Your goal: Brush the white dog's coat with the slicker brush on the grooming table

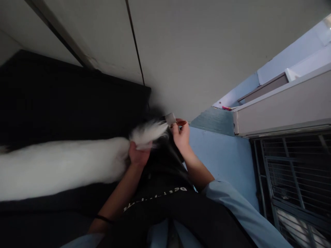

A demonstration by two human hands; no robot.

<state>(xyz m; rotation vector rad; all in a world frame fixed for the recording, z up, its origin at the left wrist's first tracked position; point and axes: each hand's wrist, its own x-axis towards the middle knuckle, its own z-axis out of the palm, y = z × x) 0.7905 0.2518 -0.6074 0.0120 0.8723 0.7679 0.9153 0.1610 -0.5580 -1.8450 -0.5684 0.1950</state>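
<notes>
A white furry animal (64, 165) stretches in from the left edge over a dark surface, its head out of view. Its fluffy tail (150, 134) points right, toward the middle. My left hand (140, 153) is closed round the underside of the tail near its base. In my right hand (181, 132) is a grooming brush with a pale flat head (170, 119) and a brownish handle. The brush head touches the hair at the tail's tip.
A black table (64, 103) lies under the animal, against a pale wall (207, 44). At the right stand a metal cage (294, 172) and a light panel (284, 106) above it. Blue floor (222, 158) shows beside the cage.
</notes>
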